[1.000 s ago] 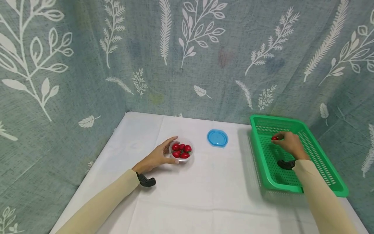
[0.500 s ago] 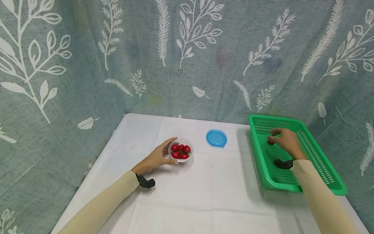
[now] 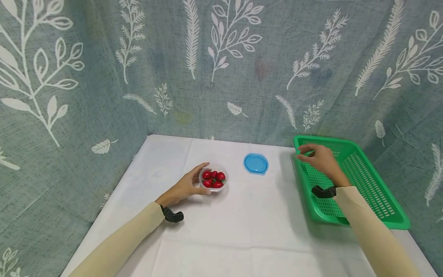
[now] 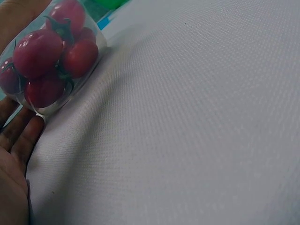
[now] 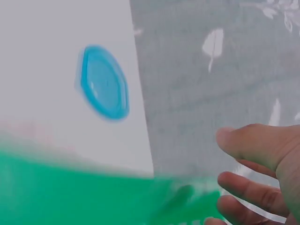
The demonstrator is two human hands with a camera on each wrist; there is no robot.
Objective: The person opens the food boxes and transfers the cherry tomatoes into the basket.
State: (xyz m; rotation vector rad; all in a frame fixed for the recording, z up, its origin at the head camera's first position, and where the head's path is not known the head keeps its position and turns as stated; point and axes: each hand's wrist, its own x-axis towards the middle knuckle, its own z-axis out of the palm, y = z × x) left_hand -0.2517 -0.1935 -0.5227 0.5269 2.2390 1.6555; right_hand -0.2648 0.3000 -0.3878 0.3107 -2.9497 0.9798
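Observation:
A small clear plastic container (image 3: 213, 189) holds several red cherry tomatoes (image 4: 38, 54) with green stems. My left hand (image 3: 187, 185) grips its left side, thumb at the near side and fingers round the far side. In the right wrist view my right hand (image 5: 262, 164) has its thumb and fingers apart, with nothing between them. The head view places that hand over the left rim of the green basket (image 3: 377, 181). No tomato shows inside the basket now; the hand and forearm cover part of it.
A blue lid (image 3: 256, 164) lies flat on the white tablecloth (image 3: 221, 238), between container and basket. Patterned grey-green curtains (image 3: 221, 96) hang behind and to the left of the table.
My right hand has let go of a red tomato inside the basket and moved left to its rim. The tomato is now out of sight. The left hand stays at the container.

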